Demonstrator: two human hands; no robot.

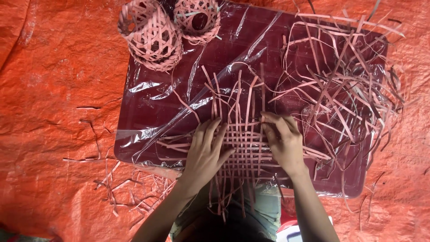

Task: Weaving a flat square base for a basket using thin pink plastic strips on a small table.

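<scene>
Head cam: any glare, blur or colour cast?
Head view: white glare streaks on the wrinkled clear plastic sheet over the dark red board; strong red-orange cast overall; left hand and right hand on the flat woven pink strip mat look sharp, no motion blur.

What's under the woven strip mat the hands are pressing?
Under the woven mat: clear plastic sheet over a dark red board. Left hand and right hand cover parts of the weave.

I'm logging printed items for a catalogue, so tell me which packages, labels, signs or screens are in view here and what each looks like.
Clear plastic wrap: crinkled sheet covering the dark red board, no print visible.
White and red object: bottom edge, cut off, possibly a package; cannot tell.
No labels, signs or screens.
</scene>
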